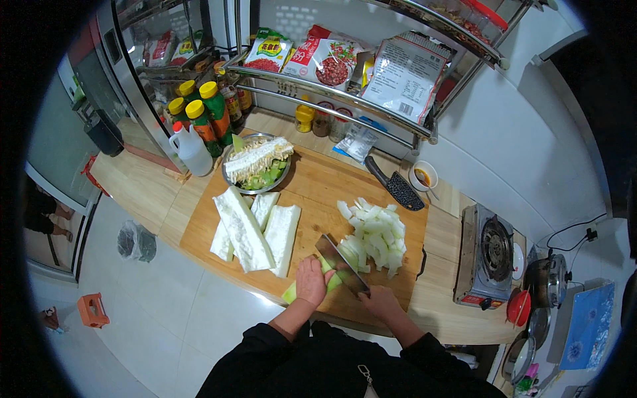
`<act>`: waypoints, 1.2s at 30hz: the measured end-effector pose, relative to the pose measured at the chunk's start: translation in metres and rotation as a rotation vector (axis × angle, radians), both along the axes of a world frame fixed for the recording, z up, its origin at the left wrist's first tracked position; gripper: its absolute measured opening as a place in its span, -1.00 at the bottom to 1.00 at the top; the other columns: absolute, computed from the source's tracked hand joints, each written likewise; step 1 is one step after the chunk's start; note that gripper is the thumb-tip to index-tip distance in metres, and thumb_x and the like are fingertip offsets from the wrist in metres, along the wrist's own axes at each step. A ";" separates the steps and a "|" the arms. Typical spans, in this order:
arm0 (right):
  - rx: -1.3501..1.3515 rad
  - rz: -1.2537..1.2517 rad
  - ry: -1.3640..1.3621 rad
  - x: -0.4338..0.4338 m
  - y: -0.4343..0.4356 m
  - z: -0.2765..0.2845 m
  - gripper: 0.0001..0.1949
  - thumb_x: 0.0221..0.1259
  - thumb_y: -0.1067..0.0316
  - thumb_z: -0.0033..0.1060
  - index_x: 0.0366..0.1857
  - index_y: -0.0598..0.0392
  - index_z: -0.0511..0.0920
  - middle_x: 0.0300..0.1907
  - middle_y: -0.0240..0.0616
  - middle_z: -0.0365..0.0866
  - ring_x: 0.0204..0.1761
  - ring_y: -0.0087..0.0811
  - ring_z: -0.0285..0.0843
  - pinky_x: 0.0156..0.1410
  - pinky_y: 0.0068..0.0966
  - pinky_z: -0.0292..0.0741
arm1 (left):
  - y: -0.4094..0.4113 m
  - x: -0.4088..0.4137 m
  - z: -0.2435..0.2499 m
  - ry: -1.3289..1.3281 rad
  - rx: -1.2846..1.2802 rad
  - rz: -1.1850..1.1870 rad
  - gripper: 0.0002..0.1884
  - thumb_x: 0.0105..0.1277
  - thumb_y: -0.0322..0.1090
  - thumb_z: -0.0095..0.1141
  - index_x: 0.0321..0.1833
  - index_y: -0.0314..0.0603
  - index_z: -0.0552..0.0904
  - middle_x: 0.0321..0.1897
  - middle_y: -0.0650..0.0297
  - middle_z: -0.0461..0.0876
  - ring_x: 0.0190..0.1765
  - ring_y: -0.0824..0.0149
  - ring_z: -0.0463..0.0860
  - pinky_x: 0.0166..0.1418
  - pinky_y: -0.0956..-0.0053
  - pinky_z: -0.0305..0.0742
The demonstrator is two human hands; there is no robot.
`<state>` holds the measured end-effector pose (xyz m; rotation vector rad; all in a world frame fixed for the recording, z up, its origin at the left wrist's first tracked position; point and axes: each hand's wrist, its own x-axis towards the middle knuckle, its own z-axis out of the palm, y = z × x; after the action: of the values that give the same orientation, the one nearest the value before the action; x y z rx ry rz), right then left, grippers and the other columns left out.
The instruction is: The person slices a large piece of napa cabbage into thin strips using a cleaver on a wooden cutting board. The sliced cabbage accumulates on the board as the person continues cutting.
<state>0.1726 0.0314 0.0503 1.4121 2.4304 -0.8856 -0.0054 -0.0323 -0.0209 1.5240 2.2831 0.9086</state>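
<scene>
My right hand grips the handle of a wide-bladed cleaver, its blade down across a pale green strip of gourd, likely winter melon. My left hand presses that strip onto the wooden cutting board, fingers close to the blade's left side. To the right of the blade lies a heap of thin pale slices. Several thick white-fleshed melon slabs rest on the board's left part, partly overlapping. A metal bowl at the upper left holds melon pith with seeds and green peel.
A second knife with a dark speckled blade lies at the board's upper right, near a small white cup of sauce. Farther right stands a gas stove. A metal rack with food packets overhangs the back; bottles stand left.
</scene>
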 end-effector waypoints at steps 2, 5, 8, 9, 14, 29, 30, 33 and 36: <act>0.015 -0.014 0.046 -0.011 -0.003 -0.016 -0.63 0.09 0.05 0.07 -0.41 0.25 0.57 -0.39 0.11 0.58 -0.28 0.05 0.55 -0.12 -0.12 0.46 | 0.000 -0.001 0.002 -0.016 0.003 -0.022 -0.54 0.09 -0.15 0.18 -0.12 -0.37 0.38 -0.13 -0.01 0.39 -0.06 -0.02 0.37 0.00 0.19 0.29; 0.052 -0.039 0.081 -0.027 -0.008 -0.025 -0.63 0.10 0.05 0.06 -0.41 0.24 0.57 -0.39 0.11 0.58 -0.28 0.04 0.55 -0.12 -0.13 0.46 | 0.000 -0.001 0.000 -0.027 0.034 -0.034 -0.55 0.08 -0.16 0.20 -0.14 -0.38 0.38 -0.13 -0.02 0.39 -0.07 -0.04 0.38 0.01 0.20 0.30; 0.080 -0.063 0.188 -0.024 -0.008 -0.041 -0.63 0.10 0.05 0.06 -0.41 0.24 0.57 -0.41 0.10 0.58 -0.29 0.04 0.56 -0.13 -0.13 0.46 | 0.001 -0.001 0.004 -0.037 0.027 -0.036 -0.55 0.07 -0.17 0.21 -0.14 -0.39 0.38 -0.13 -0.03 0.39 -0.07 -0.04 0.38 0.00 0.20 0.31; 0.091 -0.059 0.238 -0.026 -0.005 -0.038 -0.62 0.10 0.04 0.07 -0.42 0.24 0.57 -0.42 0.10 0.58 -0.29 0.05 0.56 -0.13 -0.14 0.46 | 0.001 -0.002 0.005 -0.041 0.021 -0.026 -0.55 0.07 -0.17 0.21 -0.14 -0.39 0.38 -0.13 -0.03 0.39 -0.07 -0.04 0.38 0.00 0.20 0.31; -0.016 -0.083 0.132 -0.013 -0.006 -0.007 -0.65 0.07 0.07 0.10 -0.33 0.21 0.59 -0.41 0.10 0.58 -0.30 0.03 0.56 -0.15 -0.16 0.47 | -0.001 -0.003 0.001 0.000 0.106 -0.021 -0.58 0.03 -0.25 0.25 -0.18 -0.36 0.36 -0.15 -0.05 0.38 -0.08 -0.06 0.38 -0.01 0.19 0.31; -0.005 -0.050 0.082 -0.028 -0.006 -0.040 -0.62 0.09 0.01 0.06 -0.34 0.19 0.59 -0.39 0.07 0.59 -0.27 0.05 0.55 -0.15 -0.11 0.44 | -0.002 -0.005 -0.004 -0.026 0.015 -0.065 -0.52 0.04 -0.14 0.24 -0.13 -0.37 0.40 -0.04 -0.05 0.39 0.00 -0.03 0.38 0.05 0.21 0.31; -0.024 -0.070 0.107 -0.030 -0.007 -0.039 -0.62 0.09 0.01 0.06 -0.35 0.19 0.59 -0.40 0.07 0.59 -0.28 0.05 0.55 -0.17 -0.12 0.44 | -0.005 -0.006 -0.008 -0.029 0.000 -0.078 -0.49 0.03 -0.11 0.25 -0.11 -0.36 0.39 -0.01 -0.05 0.38 0.02 -0.02 0.38 0.06 0.20 0.31; 0.036 -0.024 0.206 -0.008 0.009 -0.080 -0.60 0.08 0.00 0.08 -0.39 0.21 0.59 -0.43 0.07 0.59 -0.31 0.06 0.54 -0.20 -0.12 0.43 | -0.012 -0.002 0.035 0.109 -0.191 -0.157 -0.36 -0.03 -0.04 0.28 0.03 -0.27 0.37 0.10 -0.04 0.29 0.08 0.00 0.34 0.05 0.15 0.29; 0.056 -0.079 0.249 -0.020 0.016 -0.032 -0.57 0.04 -0.02 0.13 -0.44 0.25 0.58 -0.47 0.08 0.58 -0.34 0.04 0.55 -0.21 -0.14 0.44 | -0.027 -0.007 0.040 0.181 -0.293 -0.189 -0.27 -0.11 -0.07 0.31 0.15 -0.15 0.33 0.16 -0.03 0.21 0.10 0.00 0.32 0.04 0.12 0.28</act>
<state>0.1522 0.0470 0.0183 1.5081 2.6114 -1.0785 -0.0120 -0.0595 0.0195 1.7064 2.2197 0.3812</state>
